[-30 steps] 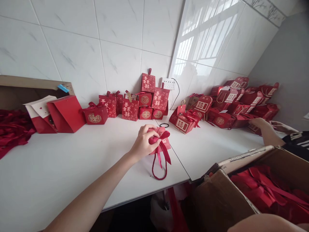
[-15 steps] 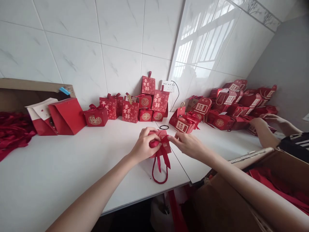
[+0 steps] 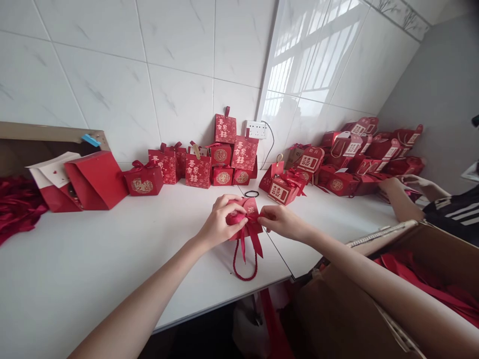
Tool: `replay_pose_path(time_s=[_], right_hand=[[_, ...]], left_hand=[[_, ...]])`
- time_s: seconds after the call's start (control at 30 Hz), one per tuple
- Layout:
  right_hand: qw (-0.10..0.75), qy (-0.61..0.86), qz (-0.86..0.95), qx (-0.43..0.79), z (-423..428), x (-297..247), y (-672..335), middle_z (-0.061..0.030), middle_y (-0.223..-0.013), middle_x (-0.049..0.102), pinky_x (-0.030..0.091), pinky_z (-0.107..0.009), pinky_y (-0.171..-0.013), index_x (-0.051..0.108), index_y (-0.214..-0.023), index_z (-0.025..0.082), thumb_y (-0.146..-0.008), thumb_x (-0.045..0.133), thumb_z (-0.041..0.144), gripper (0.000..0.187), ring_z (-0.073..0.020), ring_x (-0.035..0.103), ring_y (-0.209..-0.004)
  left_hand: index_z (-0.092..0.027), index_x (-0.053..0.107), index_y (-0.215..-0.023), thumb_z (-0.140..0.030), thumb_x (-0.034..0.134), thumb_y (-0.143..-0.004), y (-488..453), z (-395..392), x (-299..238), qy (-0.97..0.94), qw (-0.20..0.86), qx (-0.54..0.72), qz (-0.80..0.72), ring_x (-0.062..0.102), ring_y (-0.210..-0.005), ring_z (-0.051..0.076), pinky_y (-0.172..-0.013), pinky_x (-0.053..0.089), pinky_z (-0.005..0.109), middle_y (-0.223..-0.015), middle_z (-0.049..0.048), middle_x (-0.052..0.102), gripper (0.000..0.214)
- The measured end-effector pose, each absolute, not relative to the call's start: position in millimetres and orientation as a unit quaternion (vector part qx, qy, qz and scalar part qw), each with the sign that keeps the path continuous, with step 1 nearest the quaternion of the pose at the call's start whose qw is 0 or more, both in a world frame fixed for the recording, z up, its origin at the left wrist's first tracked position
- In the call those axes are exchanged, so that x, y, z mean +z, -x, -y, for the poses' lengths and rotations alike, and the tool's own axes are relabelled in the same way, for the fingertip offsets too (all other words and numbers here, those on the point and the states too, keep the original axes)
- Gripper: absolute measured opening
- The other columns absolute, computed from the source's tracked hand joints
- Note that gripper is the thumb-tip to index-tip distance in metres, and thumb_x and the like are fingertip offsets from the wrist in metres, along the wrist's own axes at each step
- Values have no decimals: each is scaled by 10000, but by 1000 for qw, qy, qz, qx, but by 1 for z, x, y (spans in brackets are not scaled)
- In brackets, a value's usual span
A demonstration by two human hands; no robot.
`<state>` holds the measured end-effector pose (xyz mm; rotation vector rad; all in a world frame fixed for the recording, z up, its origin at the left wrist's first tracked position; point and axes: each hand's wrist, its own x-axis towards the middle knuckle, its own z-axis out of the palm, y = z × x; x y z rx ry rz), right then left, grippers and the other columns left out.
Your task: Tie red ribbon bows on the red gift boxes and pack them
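Near table (image 3: 112, 259) edge, bracing gift box (image 3: 252, 204) with curled left hand (image 3: 220, 224), pinching its ribbon (image 3: 256, 240) with closed right hand (image 3: 281, 222) for tension.

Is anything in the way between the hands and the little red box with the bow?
No, nothing visible is. The left hand and the right hand both pinch the ribbon bow on the small red box. The black hair tie lies behind the box on the white table, apart from both hands.
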<state>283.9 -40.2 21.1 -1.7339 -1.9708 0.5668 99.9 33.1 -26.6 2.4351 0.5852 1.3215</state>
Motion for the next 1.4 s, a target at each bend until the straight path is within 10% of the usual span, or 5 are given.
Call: replay_pose_path(time_s=[0.8, 1.4], right_hand=[[234, 615, 725, 201, 36, 18, -287, 4, -626, 594, 332, -223, -528, 562, -645, 166, -806, 475, 336, 250, -105, 499, -574], [232, 617, 724, 201, 39, 22, -285, 15, -580, 550, 316, -215, -499, 506, -587, 167, -779, 470, 293, 233, -87, 441, -524]], left_hand=[[-204, 478, -820, -192, 461, -794, -101, -37, -35, -751, 266, 549, -255, 528, -1037, 175, -809, 486, 309, -1053, 67, 541, 33], [-176, 443, -635, -162, 409, -785, -96, -34, -31, -818, -51, 484, -306, 502, -517, 68, -462, 365, 216, -992, 42, 608, 154]])
